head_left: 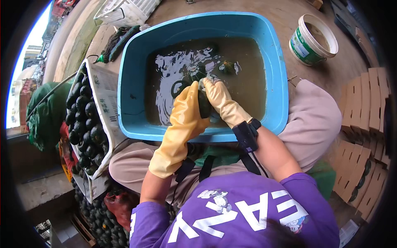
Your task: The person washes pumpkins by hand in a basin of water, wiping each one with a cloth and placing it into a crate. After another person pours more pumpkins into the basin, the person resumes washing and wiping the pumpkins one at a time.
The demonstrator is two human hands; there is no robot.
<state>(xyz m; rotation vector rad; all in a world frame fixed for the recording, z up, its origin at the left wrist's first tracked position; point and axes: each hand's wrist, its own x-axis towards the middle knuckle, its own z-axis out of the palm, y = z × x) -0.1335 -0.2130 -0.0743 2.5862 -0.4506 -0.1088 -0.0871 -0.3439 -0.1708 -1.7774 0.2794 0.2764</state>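
Dark green fruit (204, 105) sits low in the blue tub (273, 62), wrapped by the fingers of the left hand (185, 110). Those of the right hand (220, 97) bunch near its far end; whether they grip, I can't tell. Slick, wet rubber could let it squirt loose, splashing the legs (312, 115).

Bright white daylight pours in at the far left edge, washed out there; pale glare ripples over the murky brown water (248, 91), everything bends fisheye-style toward black corners, and the purple printed shirt (248, 186) looks fairly crisp.
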